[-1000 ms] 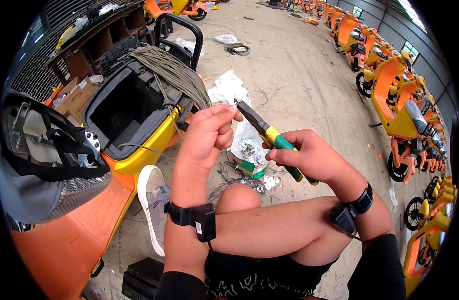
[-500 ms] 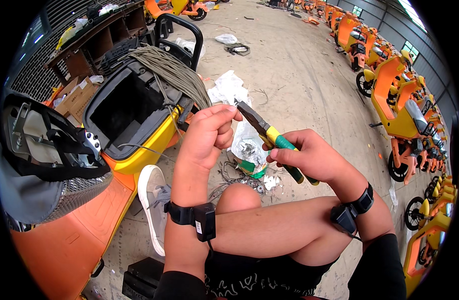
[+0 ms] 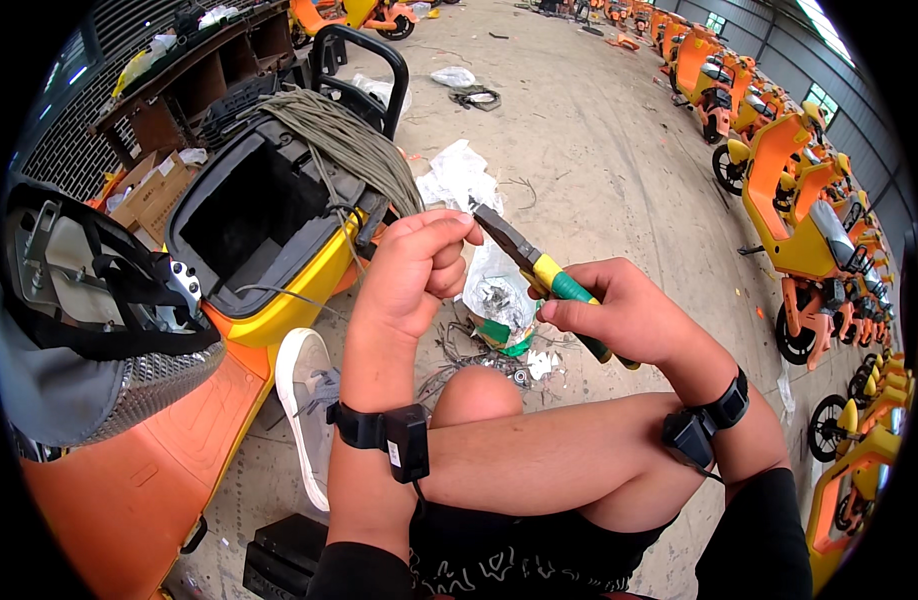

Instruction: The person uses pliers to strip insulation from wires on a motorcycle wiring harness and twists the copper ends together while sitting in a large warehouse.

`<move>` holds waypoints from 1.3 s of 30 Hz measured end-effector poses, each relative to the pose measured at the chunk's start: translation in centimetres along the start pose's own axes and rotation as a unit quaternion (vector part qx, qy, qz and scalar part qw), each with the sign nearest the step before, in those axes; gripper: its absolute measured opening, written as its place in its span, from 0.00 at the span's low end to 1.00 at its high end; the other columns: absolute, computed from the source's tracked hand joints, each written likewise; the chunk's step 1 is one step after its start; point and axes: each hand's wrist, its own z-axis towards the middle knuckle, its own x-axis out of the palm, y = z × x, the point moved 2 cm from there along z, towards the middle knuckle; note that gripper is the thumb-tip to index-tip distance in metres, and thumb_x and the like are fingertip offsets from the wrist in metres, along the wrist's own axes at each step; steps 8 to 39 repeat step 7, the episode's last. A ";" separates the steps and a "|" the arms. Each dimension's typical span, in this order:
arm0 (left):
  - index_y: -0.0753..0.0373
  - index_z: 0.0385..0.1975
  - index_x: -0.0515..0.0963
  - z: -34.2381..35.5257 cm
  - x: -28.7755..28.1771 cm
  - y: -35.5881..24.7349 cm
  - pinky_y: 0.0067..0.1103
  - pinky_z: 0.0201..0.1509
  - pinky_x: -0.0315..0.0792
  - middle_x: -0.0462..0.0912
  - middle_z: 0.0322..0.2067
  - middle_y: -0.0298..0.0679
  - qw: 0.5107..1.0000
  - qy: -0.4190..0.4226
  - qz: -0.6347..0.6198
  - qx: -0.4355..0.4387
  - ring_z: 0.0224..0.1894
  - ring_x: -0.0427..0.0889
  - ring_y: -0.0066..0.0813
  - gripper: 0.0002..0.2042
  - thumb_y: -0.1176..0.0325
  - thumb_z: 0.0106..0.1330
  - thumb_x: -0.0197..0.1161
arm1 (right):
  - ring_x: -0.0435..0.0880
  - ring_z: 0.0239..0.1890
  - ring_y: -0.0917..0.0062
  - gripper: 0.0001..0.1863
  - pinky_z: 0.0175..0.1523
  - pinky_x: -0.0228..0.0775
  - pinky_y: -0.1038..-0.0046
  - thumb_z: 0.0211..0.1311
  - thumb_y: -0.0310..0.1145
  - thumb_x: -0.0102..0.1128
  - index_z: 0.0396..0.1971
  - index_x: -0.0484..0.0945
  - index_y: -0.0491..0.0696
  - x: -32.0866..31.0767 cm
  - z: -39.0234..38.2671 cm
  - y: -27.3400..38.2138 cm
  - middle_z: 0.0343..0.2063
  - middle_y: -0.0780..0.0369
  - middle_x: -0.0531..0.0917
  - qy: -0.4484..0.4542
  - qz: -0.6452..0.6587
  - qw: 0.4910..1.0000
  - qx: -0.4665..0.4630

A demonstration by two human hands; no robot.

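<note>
In my right hand is a pair of combination pliers with dark metal jaws and green-and-yellow handles. The fingers wrap round the handles, and the jaws point up and to the left. My left hand is closed in a pinch right at the jaw tips, thumb and forefinger together. Whatever sits between those fingers is too small to make out. Beneath the pliers, on the floor, stands an opened white-and-green sack with scraps in it.
At my left is an orange-and-yellow scooter body with an open black storage box. A coil of grey-green cord lies over the box. Wire scraps litter the floor by my knee. Rows of scooters line the right side.
The plier handles have come slightly closer together in my right hand. My left hand keeps its pinch at the jaw tips, almost unmoved.
</note>
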 end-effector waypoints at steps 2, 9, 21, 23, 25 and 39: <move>0.68 0.29 0.75 0.0 -0.2 -0.1 0.17 0.16 0.46 0.57 0.11 0.22 1.000 0.004 -0.002 -0.005 0.11 0.50 0.11 0.07 0.71 0.67 0.56 | 0.67 0.19 0.87 0.16 0.23 0.62 0.77 0.60 0.40 0.66 0.32 0.83 0.40 0.0 -0.1 0.2 0.15 0.69 0.74 -0.004 -0.005 1.000 0.002; 0.68 0.29 0.76 -0.1 -0.3 -0.1 0.17 0.16 0.46 0.57 0.11 0.22 1.000 0.006 -0.007 -0.009 0.10 0.50 0.12 0.07 0.71 0.67 0.56 | 0.67 0.20 0.87 0.15 0.25 0.62 0.77 0.60 0.39 0.66 0.34 0.83 0.41 0.0 0.0 0.0 0.16 0.68 0.73 -0.004 -0.013 1.000 0.011; 0.68 0.29 0.76 -0.1 -0.3 -0.1 0.17 0.16 0.46 0.57 0.11 0.22 1.000 0.006 -0.007 -0.009 0.10 0.50 0.12 0.07 0.71 0.67 0.56 | 0.67 0.20 0.87 0.15 0.25 0.62 0.77 0.60 0.39 0.66 0.34 0.83 0.41 0.0 0.0 0.0 0.16 0.68 0.73 -0.004 -0.013 1.000 0.011; 0.68 0.29 0.76 -0.1 -0.3 -0.1 0.17 0.16 0.46 0.57 0.11 0.22 1.000 0.006 -0.007 -0.009 0.10 0.50 0.12 0.07 0.71 0.67 0.56 | 0.67 0.20 0.87 0.15 0.25 0.62 0.77 0.60 0.39 0.66 0.34 0.83 0.41 0.0 0.0 0.0 0.16 0.68 0.73 -0.004 -0.013 1.000 0.011; 0.68 0.29 0.76 -0.1 -0.3 -0.1 0.17 0.16 0.46 0.57 0.11 0.22 1.000 0.006 -0.007 -0.009 0.10 0.50 0.12 0.07 0.71 0.67 0.56 | 0.67 0.20 0.87 0.15 0.25 0.62 0.77 0.60 0.39 0.66 0.34 0.83 0.41 0.0 0.0 0.0 0.16 0.68 0.73 -0.004 -0.013 1.000 0.011; 0.68 0.29 0.76 -0.1 -0.3 -0.1 0.17 0.16 0.46 0.57 0.11 0.22 1.000 0.006 -0.007 -0.009 0.10 0.50 0.12 0.07 0.71 0.67 0.56 | 0.67 0.20 0.87 0.15 0.25 0.62 0.77 0.60 0.39 0.66 0.34 0.83 0.41 0.0 0.0 0.0 0.16 0.68 0.73 -0.004 -0.013 1.000 0.011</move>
